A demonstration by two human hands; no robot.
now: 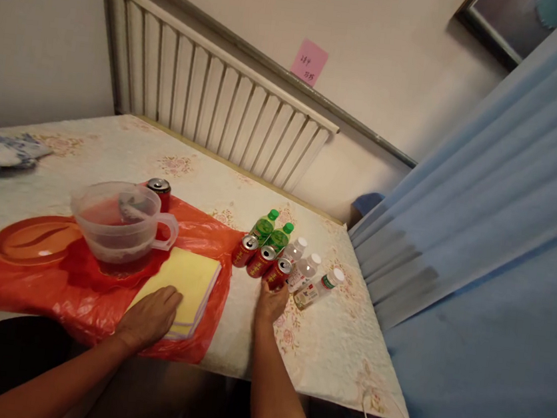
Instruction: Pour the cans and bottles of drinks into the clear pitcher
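My left hand [149, 317] rests on a folded yellow cloth [194, 280] with pale edging. Its fingers are curled in, and whatever lies under them is hidden. With my right hand [271, 304] I grip the lower part of a red drink can [278, 273], the rightmost of three standing in a row. Touching or close beside it are the middle can [261, 263] and the left can [245, 252]. Behind these cans stand two green-capped bottles [262, 228]. Several clear, white-capped bottles [304, 272] stand to the right.
A clear plastic jug [115, 230] with a handle stands on a red plastic bag [72, 299]. Beside it lies an orange lid [31, 240]; another can [160, 192] is behind it. A floral cloth covers the table [239, 329]. A blue curtain [469, 211] hangs at right.
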